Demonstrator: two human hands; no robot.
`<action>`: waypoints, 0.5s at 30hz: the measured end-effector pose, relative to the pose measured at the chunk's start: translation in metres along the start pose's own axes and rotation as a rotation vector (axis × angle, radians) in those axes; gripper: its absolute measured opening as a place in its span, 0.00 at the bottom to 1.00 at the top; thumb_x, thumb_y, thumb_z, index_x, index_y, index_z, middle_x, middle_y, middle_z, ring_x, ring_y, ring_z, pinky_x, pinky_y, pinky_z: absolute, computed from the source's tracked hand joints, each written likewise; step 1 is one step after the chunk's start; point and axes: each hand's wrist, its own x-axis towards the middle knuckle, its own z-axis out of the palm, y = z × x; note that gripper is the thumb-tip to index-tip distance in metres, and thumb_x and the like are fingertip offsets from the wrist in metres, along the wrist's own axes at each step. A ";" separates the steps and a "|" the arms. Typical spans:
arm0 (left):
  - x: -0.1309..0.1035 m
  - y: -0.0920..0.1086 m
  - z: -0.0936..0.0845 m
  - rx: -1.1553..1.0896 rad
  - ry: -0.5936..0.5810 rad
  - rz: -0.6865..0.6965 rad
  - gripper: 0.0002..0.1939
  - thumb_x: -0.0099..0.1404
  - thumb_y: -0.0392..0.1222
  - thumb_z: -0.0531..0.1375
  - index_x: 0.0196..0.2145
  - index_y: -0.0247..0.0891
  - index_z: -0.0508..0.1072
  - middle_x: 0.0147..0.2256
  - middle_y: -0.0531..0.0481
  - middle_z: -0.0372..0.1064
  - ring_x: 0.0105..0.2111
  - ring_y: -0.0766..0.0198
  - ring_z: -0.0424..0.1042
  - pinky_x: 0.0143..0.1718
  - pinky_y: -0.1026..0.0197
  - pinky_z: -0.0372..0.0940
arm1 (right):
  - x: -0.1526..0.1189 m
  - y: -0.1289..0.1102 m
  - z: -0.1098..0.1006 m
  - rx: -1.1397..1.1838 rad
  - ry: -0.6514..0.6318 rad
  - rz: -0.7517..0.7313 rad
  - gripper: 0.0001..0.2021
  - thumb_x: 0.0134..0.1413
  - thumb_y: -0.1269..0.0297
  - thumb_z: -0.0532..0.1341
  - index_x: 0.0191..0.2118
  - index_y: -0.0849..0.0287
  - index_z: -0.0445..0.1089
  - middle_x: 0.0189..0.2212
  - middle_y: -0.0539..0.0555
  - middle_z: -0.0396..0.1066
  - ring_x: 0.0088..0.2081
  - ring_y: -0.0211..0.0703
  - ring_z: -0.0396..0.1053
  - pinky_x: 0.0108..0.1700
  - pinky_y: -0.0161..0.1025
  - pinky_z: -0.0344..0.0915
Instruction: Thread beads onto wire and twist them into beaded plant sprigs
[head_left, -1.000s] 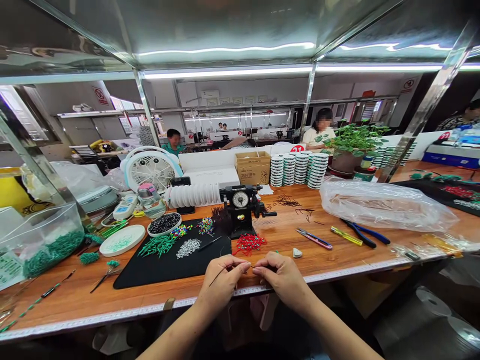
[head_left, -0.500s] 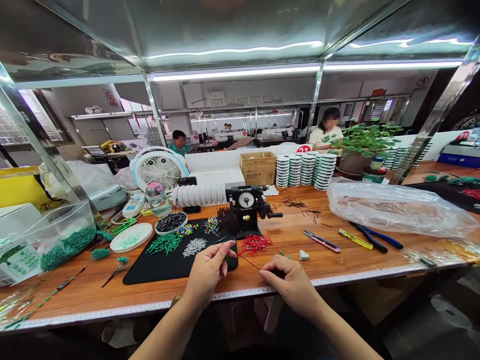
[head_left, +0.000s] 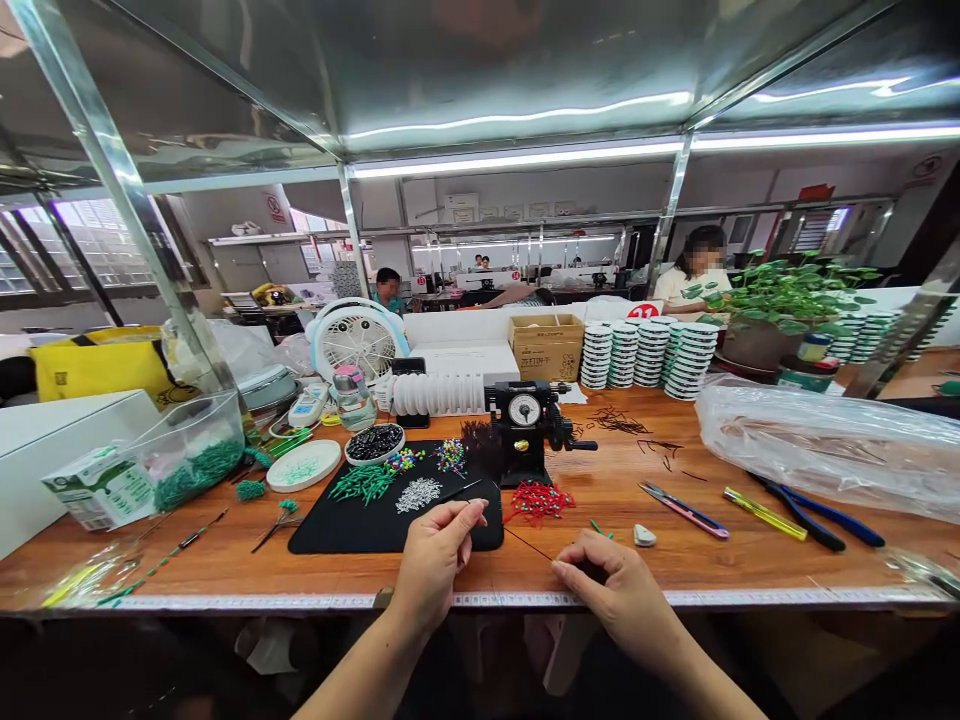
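Note:
My left hand (head_left: 435,555) is closed in a pinch over the front right part of the black mat (head_left: 337,535). A thin dark line (head_left: 529,543) runs from near its fingers down to my right hand (head_left: 619,590). My right hand pinches the end of that line between thumb and forefinger, just above the table's front edge. Another short dark stretch sticks out behind the left fingertips. On the mat lie green sleeves (head_left: 365,484), clear small pieces (head_left: 418,493) and colourful beads (head_left: 451,456). A pile of red pieces (head_left: 538,502) sits just beyond my hands.
A black hand-cranked winder (head_left: 523,445) with white spools (head_left: 439,394) stands behind the mat. To the right lie scissors (head_left: 686,510), a yellow-handled tool (head_left: 765,514), blue pliers (head_left: 821,515) and a plastic bag (head_left: 817,440). A white dish (head_left: 304,466) is at left.
The view has swung to the left, so the bench sits further right in the picture. Both hands keep their pinch, with the dark line still stretched between them.

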 end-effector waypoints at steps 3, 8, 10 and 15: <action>-0.004 -0.002 -0.004 -0.043 0.004 0.022 0.14 0.54 0.48 0.65 0.28 0.32 0.76 0.24 0.51 0.66 0.15 0.77 0.49 0.16 0.67 0.39 | 0.000 0.003 0.000 0.003 -0.030 0.017 0.13 0.55 0.58 0.56 0.25 0.58 0.69 0.24 0.50 0.66 0.29 0.42 0.63 0.34 0.37 0.56; -0.008 -0.006 -0.009 -0.107 0.029 0.040 0.12 0.55 0.46 0.64 0.27 0.33 0.76 0.24 0.53 0.65 0.15 0.79 0.47 0.16 0.67 0.37 | 0.001 0.007 0.001 -0.030 -0.053 0.018 0.14 0.56 0.57 0.56 0.24 0.58 0.68 0.24 0.50 0.65 0.30 0.42 0.63 0.35 0.37 0.56; -0.009 -0.008 -0.010 -0.124 0.031 0.044 0.11 0.55 0.46 0.64 0.27 0.32 0.76 0.24 0.53 0.65 0.15 0.79 0.47 0.16 0.67 0.37 | 0.001 0.007 0.001 -0.043 -0.056 0.013 0.15 0.56 0.56 0.55 0.24 0.58 0.67 0.24 0.50 0.65 0.30 0.42 0.63 0.35 0.37 0.56; -0.009 -0.008 -0.011 -0.151 0.029 0.052 0.11 0.55 0.44 0.64 0.25 0.32 0.75 0.23 0.53 0.65 0.15 0.79 0.48 0.16 0.68 0.38 | 0.000 0.007 0.002 -0.062 -0.067 0.005 0.15 0.56 0.56 0.55 0.24 0.58 0.66 0.24 0.50 0.64 0.29 0.42 0.63 0.34 0.37 0.56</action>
